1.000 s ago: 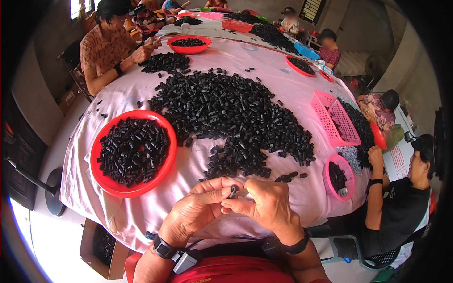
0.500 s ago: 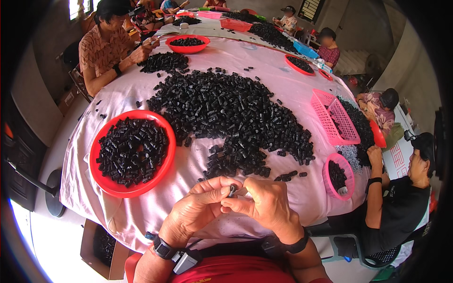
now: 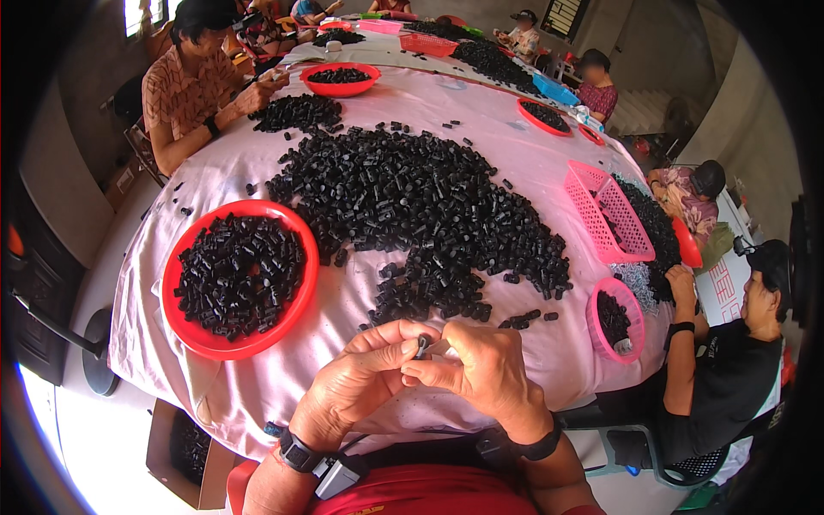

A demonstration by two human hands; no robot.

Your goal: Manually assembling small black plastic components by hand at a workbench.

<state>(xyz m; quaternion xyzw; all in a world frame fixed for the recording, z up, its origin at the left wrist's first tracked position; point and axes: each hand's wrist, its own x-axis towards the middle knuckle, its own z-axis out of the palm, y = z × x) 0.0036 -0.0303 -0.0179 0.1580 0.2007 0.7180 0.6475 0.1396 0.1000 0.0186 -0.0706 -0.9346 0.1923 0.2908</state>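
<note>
Where the pile point(image 3: 412, 197) ends — cloth point(image 3: 560, 365) flanks both hands point(image 3: 365, 369) point(image 3: 496, 369).

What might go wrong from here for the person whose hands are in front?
The small black piece pinched in the left hand might slip and get lost among similar ones in the black pile just beyond. The red basin, full of loose black pieces, sits near the table's left side; a knock could perhaps spill some.
</note>
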